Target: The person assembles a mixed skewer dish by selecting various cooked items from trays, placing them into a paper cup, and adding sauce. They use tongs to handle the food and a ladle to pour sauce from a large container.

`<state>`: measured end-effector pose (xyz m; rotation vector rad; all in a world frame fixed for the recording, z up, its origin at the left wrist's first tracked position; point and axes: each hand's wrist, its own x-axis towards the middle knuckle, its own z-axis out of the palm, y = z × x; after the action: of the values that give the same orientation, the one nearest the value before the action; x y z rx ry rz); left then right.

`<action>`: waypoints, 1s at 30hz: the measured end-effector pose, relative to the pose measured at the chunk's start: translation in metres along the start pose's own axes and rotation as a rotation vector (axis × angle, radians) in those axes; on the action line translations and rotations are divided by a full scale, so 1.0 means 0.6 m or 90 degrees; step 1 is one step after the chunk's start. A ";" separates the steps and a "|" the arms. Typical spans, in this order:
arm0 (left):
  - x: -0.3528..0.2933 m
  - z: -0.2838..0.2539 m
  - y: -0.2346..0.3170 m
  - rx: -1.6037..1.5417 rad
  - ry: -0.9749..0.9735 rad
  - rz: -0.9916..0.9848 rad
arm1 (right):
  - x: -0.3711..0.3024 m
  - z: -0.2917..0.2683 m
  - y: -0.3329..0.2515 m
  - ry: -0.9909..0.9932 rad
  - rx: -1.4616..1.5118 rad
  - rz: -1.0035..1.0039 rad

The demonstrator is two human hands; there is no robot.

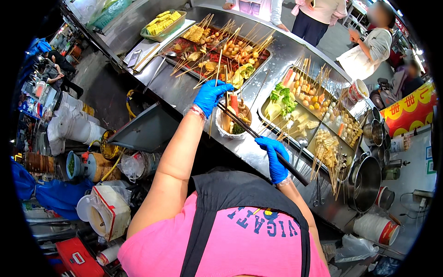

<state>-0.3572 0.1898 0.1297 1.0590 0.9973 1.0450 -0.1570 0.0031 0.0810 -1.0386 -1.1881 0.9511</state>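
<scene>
In a blue glove, my left hand [212,96] pinches thin wooden skewers [219,62] over a paper bowl [231,135] on the steel counter's near edge. Sausage-like pieces, a red-ended stick [234,102] and dark greens sit inside the bowl. My right hand [275,159], also gloved in blue, is closed around long dark chopsticks [249,130]. Their tips reach the bowl's far side, close to my left fingers. Which skewers the left fingers grip exactly is partly hidden.
A tray of skewers in red broth [267,59] lies beyond the bowl; a divided pan [262,108] of skewers stands to its right. Yellow food fills a basket [181,21] at the far left. Metal pots [364,184] stand at right. Several people are across the counter.
</scene>
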 end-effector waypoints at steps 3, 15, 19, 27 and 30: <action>-0.006 0.009 0.007 0.000 0.020 -0.006 | -0.007 0.004 -0.002 -0.009 -0.043 -0.010; 0.018 0.000 -0.002 -0.001 0.079 0.041 | -0.003 0.016 -0.009 -0.002 -0.129 -0.057; 0.012 0.003 0.009 0.012 0.106 0.048 | -0.001 0.020 -0.013 -0.011 -0.153 -0.072; 0.013 0.002 0.078 0.030 0.134 0.104 | -0.004 0.023 -0.001 -0.016 -0.115 -0.062; 0.019 0.000 0.124 0.020 0.160 0.168 | -0.004 0.020 0.014 -0.016 -0.092 -0.033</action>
<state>-0.3671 0.2129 0.2006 1.1239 1.0967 1.4088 -0.1694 0.0044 0.0731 -1.1075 -1.3131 0.8496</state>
